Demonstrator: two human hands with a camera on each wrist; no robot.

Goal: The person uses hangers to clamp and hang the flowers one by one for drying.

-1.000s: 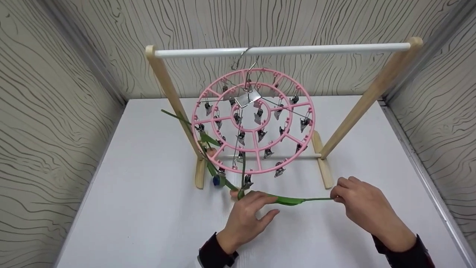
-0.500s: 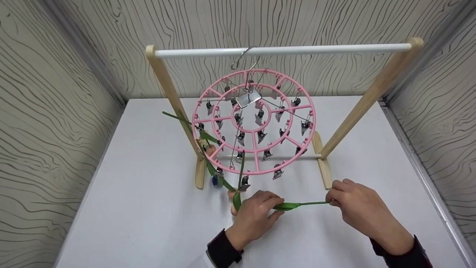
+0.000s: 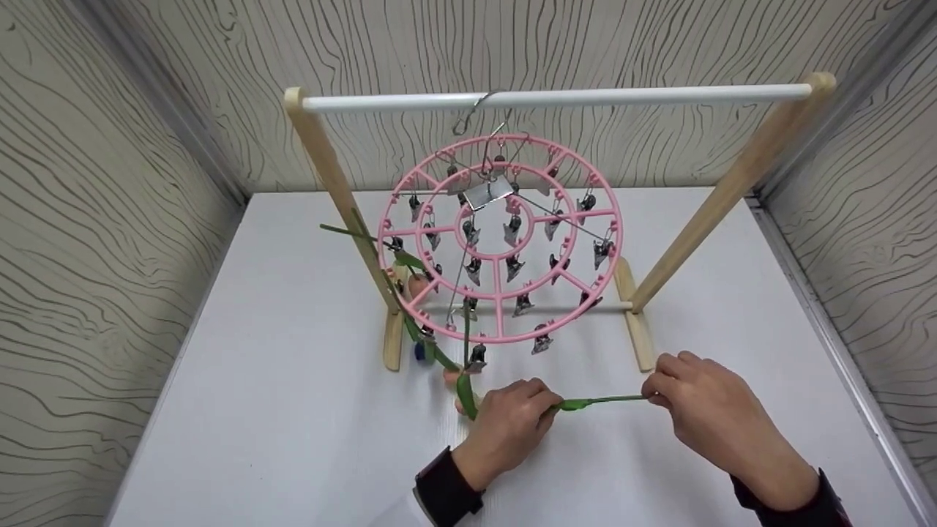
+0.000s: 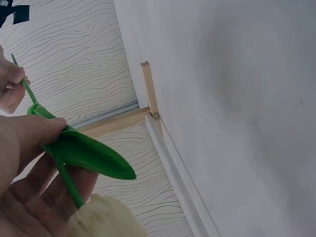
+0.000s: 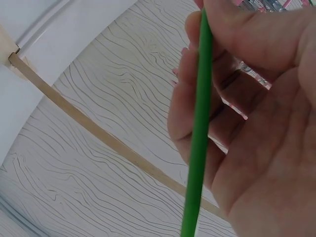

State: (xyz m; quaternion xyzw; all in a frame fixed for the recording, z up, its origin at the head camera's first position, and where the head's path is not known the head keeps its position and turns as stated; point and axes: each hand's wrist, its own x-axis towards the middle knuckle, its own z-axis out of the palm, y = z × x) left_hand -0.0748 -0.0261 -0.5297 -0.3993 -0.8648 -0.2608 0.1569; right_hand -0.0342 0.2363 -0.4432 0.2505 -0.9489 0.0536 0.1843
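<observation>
An artificial tulip with a green stem (image 5: pixel 198 128), a green leaf (image 4: pixel 94 155) and a cream flower head (image 4: pixel 106 219) is held between both hands. My left hand (image 3: pixel 509 424) pinches the leaf and stem, with the thumb on top in the left wrist view. The right hand (image 3: pixel 706 410) pinches the stem's far end between thumb and fingers. Beside the left hand, other green-stemmed flowers hang from the front left of a pink round clip hanger (image 3: pixel 501 340). Peach-toned heads (image 3: pixel 419 287) and a blue head (image 3: pixel 419 351) show among them, partly hidden.
The hanger hooks over a white rod (image 3: pixel 629 95) between wooden posts (image 3: pixel 725 197). Several metal clips (image 3: pixel 542 340) dangle from its rings. The stand's feet (image 3: pixel 635 315) rest on a white table (image 3: pixel 293 439), with wood-patterned panels (image 3: pixel 585 44) around it.
My left hand has moved right along the flower, and its thumb and fingers have closed on the leaf. The right hand has shifted slightly left and down. The hanger has turned a little.
</observation>
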